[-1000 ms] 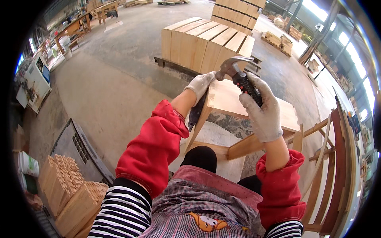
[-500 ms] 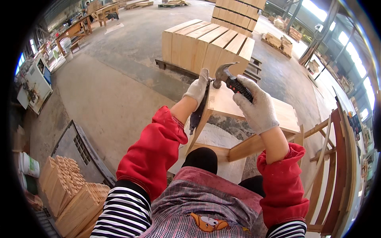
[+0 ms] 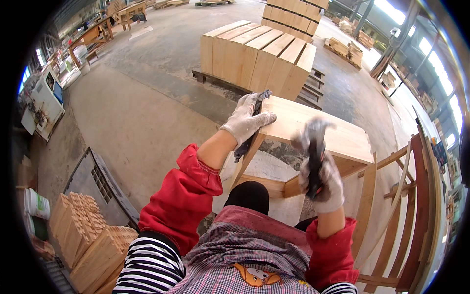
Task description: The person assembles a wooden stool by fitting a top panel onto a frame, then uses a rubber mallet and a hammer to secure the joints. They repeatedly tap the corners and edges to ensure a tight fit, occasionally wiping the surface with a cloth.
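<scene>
An open rectangular wooden box frame (image 3: 318, 120) of pale boards stands on edge in front of my knees. My left hand (image 3: 247, 120), in a whitish work glove, grips its left upper corner, thumb on the top board. A dark cloth (image 3: 243, 148) hangs along that end, partly under my fingers. My right hand (image 3: 327, 188), also gloved, is closed round the black handle of a claw hammer (image 3: 317, 147). The hammer is upright above the near side of the frame, apart from the wood, its head smeared by motion.
Finished-looking wooden boxes (image 3: 259, 49) sit in a row on a dark pallet ahead, with another stack (image 3: 293, 17) behind. Wood strips (image 3: 85, 230) and a grey plastic pallet (image 3: 105, 181) lie at lower left. A wooden rack (image 3: 416, 210) stands close on the right.
My right hand has drawn the hammer back and down toward me, away from the frame's left corner. My left thumb now rests on the top board at that corner.
</scene>
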The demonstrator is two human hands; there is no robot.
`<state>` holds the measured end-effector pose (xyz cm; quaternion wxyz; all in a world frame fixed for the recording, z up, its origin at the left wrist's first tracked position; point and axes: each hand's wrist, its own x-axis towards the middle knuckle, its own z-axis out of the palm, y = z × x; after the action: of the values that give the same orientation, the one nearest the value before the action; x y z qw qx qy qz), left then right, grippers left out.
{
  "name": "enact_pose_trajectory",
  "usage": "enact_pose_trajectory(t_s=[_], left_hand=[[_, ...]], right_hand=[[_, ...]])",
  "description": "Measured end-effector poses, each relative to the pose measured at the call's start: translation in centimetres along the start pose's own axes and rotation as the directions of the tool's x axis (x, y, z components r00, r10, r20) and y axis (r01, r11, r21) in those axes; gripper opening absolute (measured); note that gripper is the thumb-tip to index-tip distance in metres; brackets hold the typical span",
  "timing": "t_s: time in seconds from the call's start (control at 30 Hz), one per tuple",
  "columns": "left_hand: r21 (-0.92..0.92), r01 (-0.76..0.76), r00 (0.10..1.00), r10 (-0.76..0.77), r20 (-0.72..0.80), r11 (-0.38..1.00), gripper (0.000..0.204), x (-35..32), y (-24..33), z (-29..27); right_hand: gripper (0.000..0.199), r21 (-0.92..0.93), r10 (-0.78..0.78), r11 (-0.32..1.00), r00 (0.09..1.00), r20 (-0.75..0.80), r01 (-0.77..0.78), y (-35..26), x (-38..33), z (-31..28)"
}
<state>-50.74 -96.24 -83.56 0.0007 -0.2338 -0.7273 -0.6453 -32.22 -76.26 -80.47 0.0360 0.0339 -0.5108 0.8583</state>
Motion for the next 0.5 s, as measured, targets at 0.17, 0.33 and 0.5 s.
enact_pose_trajectory(t_s=[0.17,0.33,0.5], left_hand=[[-0.279,0.028,0.994,-0.056,-0.095,0.960,0.064,-0.2,-0.6,1.7],[-0.329,0.031,0.989,-0.076,-0.125,0.944,0.059,-0.7,0.2,2.3],[-0.378,0.144,0.969,-0.208,-0.134,0.915,0.063,-0.8,0.0,2.3]], right_hand=[[0.048,0.060,0.477,0.879,0.877,-0.057,-0.474,6.5,-3.7,-5.7],[0.021,0.635,0.850,0.388,0.526,0.033,-0.668,12.2,1.5,-6.3],[0.013,0.520,0.664,0.540,0.715,0.220,-0.662,6.9,6.8,-1.0]])
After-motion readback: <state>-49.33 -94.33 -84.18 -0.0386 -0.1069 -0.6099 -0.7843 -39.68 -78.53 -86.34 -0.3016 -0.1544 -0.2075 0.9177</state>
